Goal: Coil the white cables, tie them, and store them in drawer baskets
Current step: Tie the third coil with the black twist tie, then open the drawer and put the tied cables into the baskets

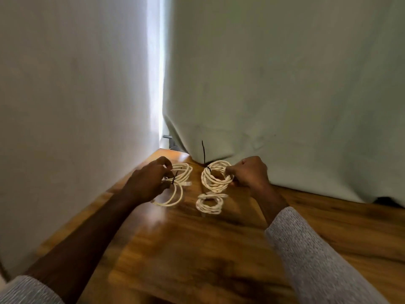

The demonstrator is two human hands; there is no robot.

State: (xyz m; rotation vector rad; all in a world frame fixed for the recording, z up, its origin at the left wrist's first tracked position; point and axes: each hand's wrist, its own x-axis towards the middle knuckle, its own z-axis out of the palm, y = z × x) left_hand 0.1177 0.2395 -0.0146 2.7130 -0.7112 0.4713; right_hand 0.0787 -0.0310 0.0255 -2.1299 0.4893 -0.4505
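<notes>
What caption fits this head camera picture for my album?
Left hand and right hand each hold a tied white cable coil over a wooden table.

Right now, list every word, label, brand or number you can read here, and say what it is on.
None: no readable text shows anywhere.
The white cables, black tie, wooden table, curtains and grey sleeves show no print.
</notes>
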